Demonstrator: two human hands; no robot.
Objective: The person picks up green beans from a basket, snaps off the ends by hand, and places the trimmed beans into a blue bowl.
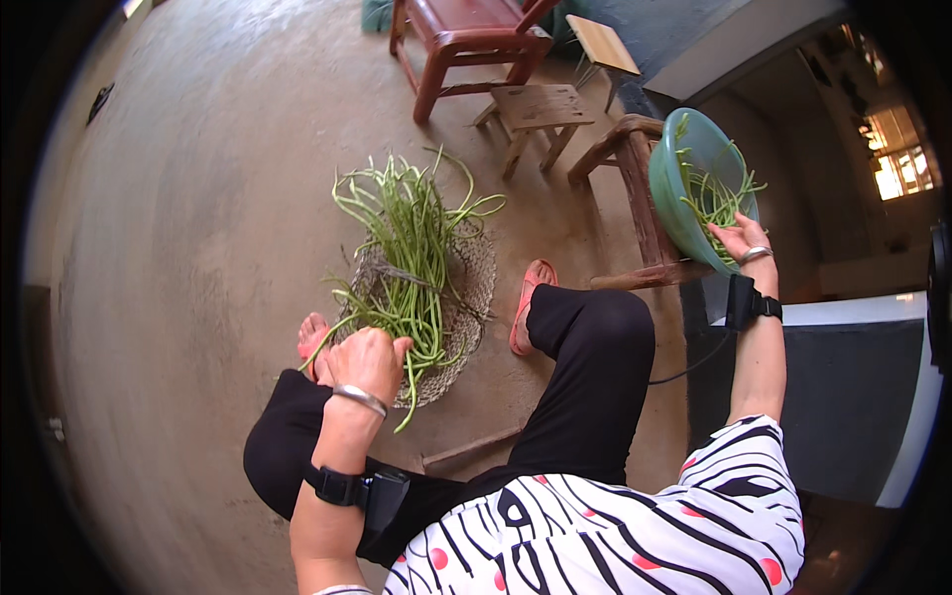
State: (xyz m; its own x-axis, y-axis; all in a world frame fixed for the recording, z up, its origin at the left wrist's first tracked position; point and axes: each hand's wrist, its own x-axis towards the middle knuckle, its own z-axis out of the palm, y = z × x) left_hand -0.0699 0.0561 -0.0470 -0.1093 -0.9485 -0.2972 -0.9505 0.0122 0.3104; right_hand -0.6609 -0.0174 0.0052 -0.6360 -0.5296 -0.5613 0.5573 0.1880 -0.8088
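Observation:
A bundle of long green beans [413, 253] lies on a round woven mat [476, 297] on the floor between my feet. My left hand [367, 361] is curled at the bundle's near end, back of the hand up. Its fingertips are hidden, so I cannot tell whether a bean is in them. Out to the right, my right hand [738, 236] reaches over the rim of a green plastic basin [663, 186], thumb and fingers apart beside the bean pieces [714, 195] inside. The basin tilts on a wooden chair [645, 201].
Beyond the mat stand a red wooden chair [476, 41], a low wooden stool [541, 106] and a small light-wood stool [604, 44]. A dark tie-like strand [401, 274] crosses the beans. Beneath my right forearm hangs a cable [692, 370]. My knee [602, 320] rises between mat and basin.

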